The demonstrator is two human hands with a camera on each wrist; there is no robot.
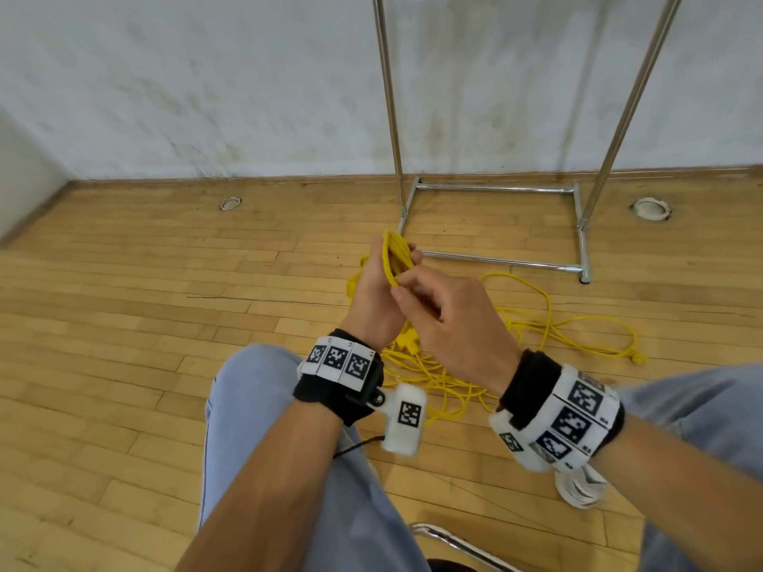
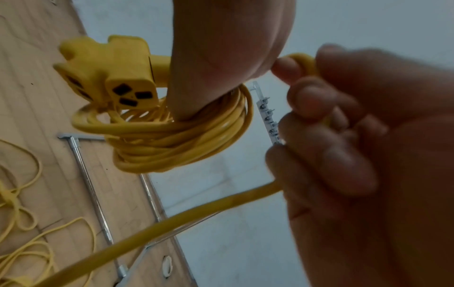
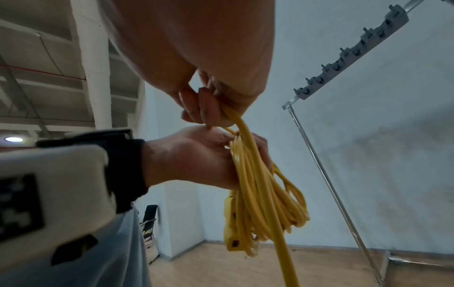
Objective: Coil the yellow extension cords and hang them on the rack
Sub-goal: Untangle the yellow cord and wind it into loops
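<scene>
We are midway through coiling. Our left hand (image 1: 373,291) grips a bundle of finished loops (image 3: 260,194), fingers curled round them, the socket end (image 2: 115,77) dangling just below. Our right hand (image 1: 450,315) pinches the running cord (image 2: 157,227) beside that bundle, feeding another turn. Much slack cord (image 1: 536,336) lies tangled on the floor (image 1: 124,324) in front of the rack (image 1: 499,187). We judge the next move calls for drawing up more slack, laying it into the left hand's grip, and keeping the loops even.
</scene>
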